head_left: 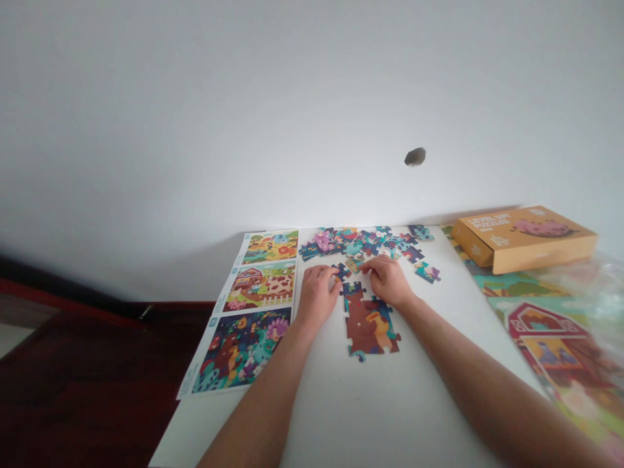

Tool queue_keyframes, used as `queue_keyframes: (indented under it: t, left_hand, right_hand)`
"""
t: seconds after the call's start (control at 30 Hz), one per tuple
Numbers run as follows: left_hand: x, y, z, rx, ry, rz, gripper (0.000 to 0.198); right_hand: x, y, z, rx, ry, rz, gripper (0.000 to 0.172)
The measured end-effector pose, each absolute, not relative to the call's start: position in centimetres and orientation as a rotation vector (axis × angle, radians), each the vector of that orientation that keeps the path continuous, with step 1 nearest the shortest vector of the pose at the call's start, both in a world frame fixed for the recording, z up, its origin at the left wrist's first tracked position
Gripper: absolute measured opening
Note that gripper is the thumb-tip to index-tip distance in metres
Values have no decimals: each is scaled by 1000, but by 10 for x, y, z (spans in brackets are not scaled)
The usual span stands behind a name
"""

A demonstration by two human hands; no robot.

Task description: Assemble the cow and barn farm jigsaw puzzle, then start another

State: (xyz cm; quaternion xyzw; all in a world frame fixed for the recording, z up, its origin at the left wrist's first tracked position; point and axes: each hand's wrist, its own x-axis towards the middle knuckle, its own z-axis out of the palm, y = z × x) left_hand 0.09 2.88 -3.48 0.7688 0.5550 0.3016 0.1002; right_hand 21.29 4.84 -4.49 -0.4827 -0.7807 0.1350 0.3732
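My left hand (318,292) is closed, its thumb and fingertips on a dark blue puzzle piece (343,272). Opposite it, my right hand (390,281) pinches at the edge of a greenish-orange puzzle piece (354,263); its lower fingers are curled under and partly hidden. Between my forearms lies a joined section of puzzle (363,322), mostly brown with an orange figure and dark blue edges. Beyond my hands, loose puzzle pieces (324,240) are spread in an overlapping pile against the wall. One loose piece (428,272) lies apart to the right of my right hand.
A reference sheet (263,286) with three pictures lies along the table's left edge. At right, a yellow puzzle box (531,237) sits with its end flap open, near a barn picture (550,331) and clear plastic wrapping (602,292). The white wall (292,130) has a hole (415,156).
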Motion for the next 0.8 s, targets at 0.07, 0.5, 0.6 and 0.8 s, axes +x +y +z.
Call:
queue_keyframes:
  t: [0.07,0.5,0.6,0.8]
  left_hand:
    - [1,30,-37,2255,1641,914,29]
    - [7,29,-36,2114,1511,1167,41]
    - [9,27,-34,2101,1376,1253,34]
    - [11,26,-34,2120,1129,1261,37]
  right_hand:
    - [212,48,-44,-1235,-1998,345,42]
    - [210,45,-36,-1234,-1954,474,28]
    - [208,43,-34,-1155,-1935,570,38]
    - [209,43,-38,-1147,-1811,730,27]
